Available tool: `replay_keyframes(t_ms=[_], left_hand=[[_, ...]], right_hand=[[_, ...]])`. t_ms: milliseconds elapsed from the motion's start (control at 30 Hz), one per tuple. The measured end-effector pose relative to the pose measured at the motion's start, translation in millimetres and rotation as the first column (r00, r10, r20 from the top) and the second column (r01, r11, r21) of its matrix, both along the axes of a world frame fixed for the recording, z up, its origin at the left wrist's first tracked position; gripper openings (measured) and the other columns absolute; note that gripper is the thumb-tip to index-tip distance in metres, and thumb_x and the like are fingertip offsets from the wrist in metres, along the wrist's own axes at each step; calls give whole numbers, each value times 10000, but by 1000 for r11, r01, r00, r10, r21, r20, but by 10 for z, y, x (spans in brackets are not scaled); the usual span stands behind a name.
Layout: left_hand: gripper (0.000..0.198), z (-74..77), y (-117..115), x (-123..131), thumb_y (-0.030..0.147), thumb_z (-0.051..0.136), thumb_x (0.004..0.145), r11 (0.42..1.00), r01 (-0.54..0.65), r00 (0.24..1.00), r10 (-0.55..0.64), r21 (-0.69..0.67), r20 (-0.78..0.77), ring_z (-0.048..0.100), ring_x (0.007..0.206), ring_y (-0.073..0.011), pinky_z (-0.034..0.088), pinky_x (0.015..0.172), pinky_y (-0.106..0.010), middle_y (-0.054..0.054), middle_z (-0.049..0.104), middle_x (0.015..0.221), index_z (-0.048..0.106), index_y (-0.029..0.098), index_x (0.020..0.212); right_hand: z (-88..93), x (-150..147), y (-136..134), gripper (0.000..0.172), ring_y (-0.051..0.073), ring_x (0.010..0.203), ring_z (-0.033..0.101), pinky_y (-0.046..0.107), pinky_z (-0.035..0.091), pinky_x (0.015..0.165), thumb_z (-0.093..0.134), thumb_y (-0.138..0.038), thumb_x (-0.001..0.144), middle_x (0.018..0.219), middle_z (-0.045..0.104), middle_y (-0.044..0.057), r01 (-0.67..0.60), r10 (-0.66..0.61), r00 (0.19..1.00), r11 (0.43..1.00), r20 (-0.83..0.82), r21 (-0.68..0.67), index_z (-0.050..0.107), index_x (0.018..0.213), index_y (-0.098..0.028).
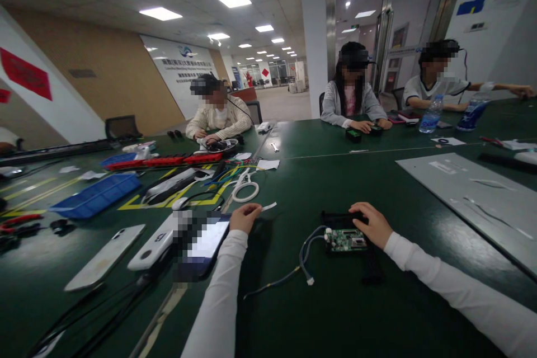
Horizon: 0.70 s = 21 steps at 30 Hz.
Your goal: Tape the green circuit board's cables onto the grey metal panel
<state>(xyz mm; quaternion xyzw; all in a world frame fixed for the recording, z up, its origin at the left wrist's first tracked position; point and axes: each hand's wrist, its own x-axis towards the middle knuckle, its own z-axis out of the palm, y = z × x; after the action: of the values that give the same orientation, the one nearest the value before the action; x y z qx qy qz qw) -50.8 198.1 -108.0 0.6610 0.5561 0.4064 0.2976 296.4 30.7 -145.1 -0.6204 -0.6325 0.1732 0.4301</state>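
Pinched in the fingers of my left hand (pixel 245 218) is a small white paper strip (pixel 269 207), held just above the table beside a tablet-like device (pixel 207 240). My right hand (pixel 371 224) rests with bent, parted fingers on the far right edge of a green circuit board (pixel 346 239). That board lies on or against black parts (pixel 371 268), whose full shape is partly hidden by the board and hand. Grey-blue wires (pixel 302 257) run from its white connector to a loose white plug on the green tabletop.
A white phone (pixel 104 257), a white power bank (pixel 155 240), black cables (pixel 121 296) and a blue tray (pixel 96 196) lie to the left. Farther back are a white cable coil (pixel 245 192) and colored wires. At right lies a grey panel (pixel 470 201). Several people sit across the table.
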Motion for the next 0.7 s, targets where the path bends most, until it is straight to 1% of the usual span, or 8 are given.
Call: replay_keyframes(t_ms=[233, 333, 467, 533, 600, 700], left_hand=[[266, -4, 10, 37, 382, 623, 544, 1000, -21, 1000, 21, 6, 0, 572, 634, -173, 423, 640, -263, -10, 632, 620, 635, 153, 678], [272, 1, 16, 69, 400, 582, 564, 999, -37, 999, 37, -13, 19, 571, 582, -167, 425, 587, -259, -8, 623, 581, 596, 149, 667], [306, 37, -11, 118, 445, 534, 593, 998, -42, 998, 44, -41, 35, 570, 548, -162, 419, 535, -251, -12, 627, 587, 563, 154, 683], [342, 54, -23, 133, 487, 524, 598, 998, -40, 999, 42, -48, 24, 566, 539, -162, 412, 524, -249, -16, 623, 577, 563, 152, 659], [375, 66, -29, 146, 521, 528, 588, 998, -36, 999, 37, -53, 7, 559, 526, -162, 404, 512, -248, -18, 615, 558, 567, 151, 630], [395, 75, -36, 175, 547, 547, 564, 998, -24, 1000, 23, -52, -13, 547, 504, -159, 395, 504, -247, -10, 601, 530, 573, 156, 614]], right_hand=[[-8, 16, 11, 238, 163, 999, 470, 342, 399, 853, 470, -172, 710, 1038, 492, 37, 4, -4, 1000, 1000, -14, 3, 559, 927, -208], [-1, 24, 9, 242, 164, 995, 472, 343, 409, 838, 471, -170, 705, 1040, 491, 36, 10, -10, 999, 1000, -35, 7, 564, 925, -210], [9, 87, 15, 250, 170, 1000, 469, 331, 437, 790, 475, -176, 699, 1051, 485, 41, 31, -30, 998, 1000, -56, 7, 567, 928, -213], [25, 188, 26, 251, 174, 997, 471, 325, 447, 764, 477, -192, 698, 1053, 485, 42, 62, -61, 997, 998, -46, 19, 566, 931, -214], [55, 372, 37, 253, 178, 994, 473, 321, 451, 749, 483, -214, 697, 1059, 484, 42, 118, -117, 993, 992, -21, 51, 563, 937, -217], [129, 839, 19, 261, 188, 1004, 464, 320, 443, 743, 496, -244, 698, 1077, 482, 49, 249, -256, 966, 960, 43, 127, 556, 949, -213]])
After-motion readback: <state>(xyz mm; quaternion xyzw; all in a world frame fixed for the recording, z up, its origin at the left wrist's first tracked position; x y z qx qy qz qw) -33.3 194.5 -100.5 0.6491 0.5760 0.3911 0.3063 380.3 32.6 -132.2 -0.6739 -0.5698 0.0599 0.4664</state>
